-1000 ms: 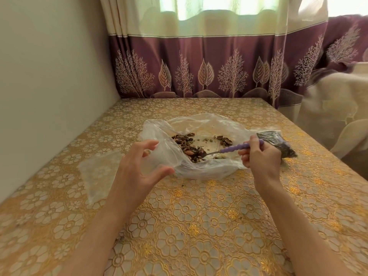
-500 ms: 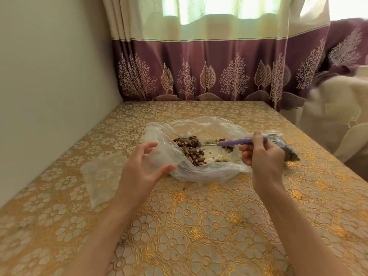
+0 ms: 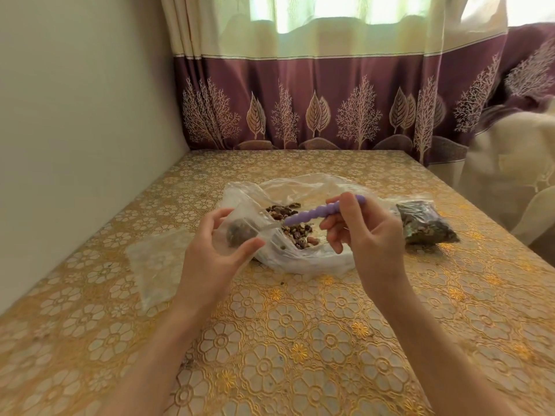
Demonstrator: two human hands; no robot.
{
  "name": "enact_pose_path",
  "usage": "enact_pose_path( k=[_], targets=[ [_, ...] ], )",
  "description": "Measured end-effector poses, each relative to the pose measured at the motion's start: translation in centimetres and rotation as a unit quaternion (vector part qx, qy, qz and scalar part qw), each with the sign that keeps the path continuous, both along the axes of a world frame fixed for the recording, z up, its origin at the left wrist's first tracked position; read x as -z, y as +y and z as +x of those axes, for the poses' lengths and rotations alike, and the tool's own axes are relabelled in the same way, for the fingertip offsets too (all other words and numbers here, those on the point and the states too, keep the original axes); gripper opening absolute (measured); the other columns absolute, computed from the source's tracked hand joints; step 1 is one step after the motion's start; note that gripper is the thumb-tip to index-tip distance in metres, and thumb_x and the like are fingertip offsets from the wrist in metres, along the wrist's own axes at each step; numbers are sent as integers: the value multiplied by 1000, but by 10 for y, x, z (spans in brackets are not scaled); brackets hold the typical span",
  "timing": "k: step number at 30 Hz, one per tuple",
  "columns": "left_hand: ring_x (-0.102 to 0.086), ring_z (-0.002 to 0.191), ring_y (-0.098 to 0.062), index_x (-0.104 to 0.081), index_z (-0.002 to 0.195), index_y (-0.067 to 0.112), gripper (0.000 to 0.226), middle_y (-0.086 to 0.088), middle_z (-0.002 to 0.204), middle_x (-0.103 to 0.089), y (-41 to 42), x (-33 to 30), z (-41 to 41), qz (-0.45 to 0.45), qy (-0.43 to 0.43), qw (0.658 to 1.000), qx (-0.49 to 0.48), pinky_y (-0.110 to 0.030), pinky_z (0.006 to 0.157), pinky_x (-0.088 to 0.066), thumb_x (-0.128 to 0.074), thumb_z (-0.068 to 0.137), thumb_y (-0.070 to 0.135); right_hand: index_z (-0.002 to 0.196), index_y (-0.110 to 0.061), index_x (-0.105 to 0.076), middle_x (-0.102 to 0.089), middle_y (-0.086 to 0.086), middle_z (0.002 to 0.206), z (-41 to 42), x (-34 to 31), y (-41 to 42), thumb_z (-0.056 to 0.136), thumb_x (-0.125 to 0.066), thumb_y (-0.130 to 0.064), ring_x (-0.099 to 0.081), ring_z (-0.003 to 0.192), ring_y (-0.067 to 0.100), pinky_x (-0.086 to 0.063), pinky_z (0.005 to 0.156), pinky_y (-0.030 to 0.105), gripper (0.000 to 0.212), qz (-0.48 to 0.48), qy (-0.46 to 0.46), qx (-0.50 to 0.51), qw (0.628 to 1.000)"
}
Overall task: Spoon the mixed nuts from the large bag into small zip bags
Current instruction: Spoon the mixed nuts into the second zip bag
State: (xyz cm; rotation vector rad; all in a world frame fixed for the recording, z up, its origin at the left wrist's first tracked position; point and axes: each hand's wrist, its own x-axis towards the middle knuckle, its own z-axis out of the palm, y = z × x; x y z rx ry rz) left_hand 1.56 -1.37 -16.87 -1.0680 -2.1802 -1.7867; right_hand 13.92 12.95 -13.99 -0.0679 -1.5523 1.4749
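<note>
A large clear plastic bag [image 3: 303,259] lies open in the middle of the table, with a loose heap of mixed nuts [image 3: 295,229] inside. My left hand [image 3: 216,253] holds a small clear zip bag [image 3: 240,229] open, just above the big bag's left edge. My right hand [image 3: 369,232] grips a spoon by its lilac beaded handle [image 3: 318,213]. The spoon's bowl is inside the small bag with a load of nuts in it. A filled small zip bag [image 3: 426,223] rests on the table to the right.
Empty clear zip bags [image 3: 156,265] lie flat on the table at the left. The table carries a gold floral cloth [image 3: 300,340]. A wall stands close on the left, a maroon curtain hangs behind, and a draped chair [image 3: 510,175] sits past the right edge.
My right hand has lifted the spoon out of the heap of nuts and swung it left into the small bag. My left hand has raised that bag a little.
</note>
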Motion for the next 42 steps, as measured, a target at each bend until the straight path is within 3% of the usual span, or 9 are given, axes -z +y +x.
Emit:
enact_pose_path(
  k=[4,7,10,16,23,25,28,34,42],
  targets=[
    [-62,78,7,-44,118,37,70,16,105,-61,-2,0,-2,12,-34,999,0,-15,65,-51,-71,57,58,88,-5,-64,-64,7,68,1,2,1,94,-49,-18,-56,58,19,-47,49,23,20,14,5,-45,999],
    [-61,72,0,-47,117,34,65,9,107,-63,-3,0,-3,18,-15,1000,-5,-13,57,-48,-70,60,57,90,-6,-65,-63,10,70,1,3,4,92,-48,-15,-57,60,20,-48,50,24,19,5,1,-52,999],
    [-58,96,3,-47,116,34,64,14,111,-59,-3,1,-4,25,1,999,-29,-13,78,-48,-70,61,56,90,-4,-64,-64,10,70,0,3,9,93,-51,-20,-58,58,18,-48,51,23,20,-20,19,-42,999],
    [-52,89,23,-45,112,36,55,23,105,-54,-3,-1,-2,45,12,998,-29,2,67,-41,-71,65,48,82,-8,-62,-63,-4,59,2,7,31,96,-49,-21,-56,53,10,-46,48,20,24,-98,42,106,989],
    [-60,100,-2,-45,113,38,60,16,111,-57,-6,1,-2,35,16,999,-29,-22,80,-53,-69,62,56,64,-29,-57,-67,-5,60,9,16,49,97,-49,-31,-56,53,19,-50,62,43,34,27,-92,301,949],
    [-59,97,3,-45,110,42,56,20,109,-57,-6,0,-2,35,23,999,-29,-20,77,-54,-69,62,57,64,-30,-55,-65,-15,55,9,17,51,98,-48,-30,-55,50,7,-50,60,33,34,47,-98,322,940],
    [-59,98,3,-45,110,43,55,21,109,-56,-7,1,-2,33,25,999,-28,-23,78,-54,-69,62,57,67,-29,-53,-60,-31,54,8,17,51,98,-47,-28,-51,47,0,-41,51,14,32,70,-110,327,936],
    [-57,103,-2,-46,115,34,62,19,113,-56,-6,2,-3,30,33,998,-32,-28,84,-53,-68,62,57,63,-21,-59,-61,-8,51,6,21,53,98,-48,-28,-51,52,14,-43,56,32,37,-6,-123,269,955],
    [-56,99,6,-46,112,43,56,18,109,-56,-6,3,-3,26,24,999,-15,-16,76,-50,-69,62,56,63,-8,-65,-66,-2,51,0,28,48,98,-47,-19,-55,48,10,-44,42,17,41,-104,-147,177,968]
  ],
)
